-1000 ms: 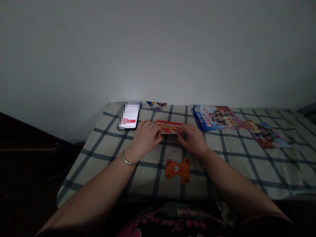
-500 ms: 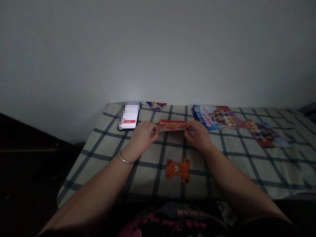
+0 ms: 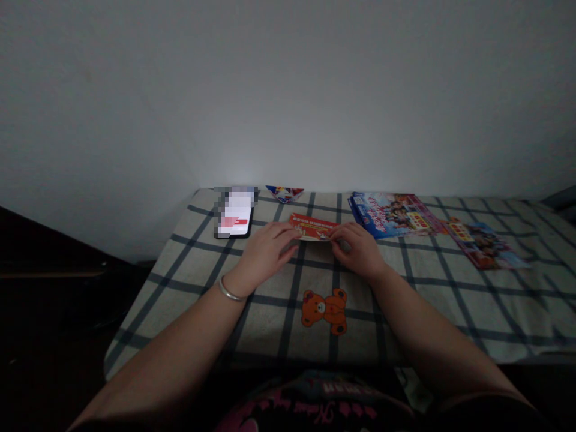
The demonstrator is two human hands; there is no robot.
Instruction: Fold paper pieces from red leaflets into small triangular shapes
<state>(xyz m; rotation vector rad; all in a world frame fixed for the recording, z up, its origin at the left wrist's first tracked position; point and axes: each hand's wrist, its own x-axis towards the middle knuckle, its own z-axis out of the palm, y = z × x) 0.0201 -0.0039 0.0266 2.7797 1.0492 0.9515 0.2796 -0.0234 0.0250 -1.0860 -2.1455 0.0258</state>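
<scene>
A small red printed leaflet, apparently folded, lies between my two hands above the checked cloth. My left hand has its fingers closed at the leaflet's left edge, the thumb lower and partly apart. At the right edge my right hand pinches the paper between thumb and fingers. Part of the leaflet's ends is hidden under my fingertips. Beyond my left hand lies a lit phone, and a small folded paper triangle sits by the wall.
A stack of blue and pink leaflets lies to the right, with another leaflet farther right. The plaid tablecloth bears an orange bear print. A plain wall stands behind the table.
The leaflet has tilted, its left end turned farther back and its front edge lower. My left hand has shifted slightly right, its fingers reaching farther over the paper.
</scene>
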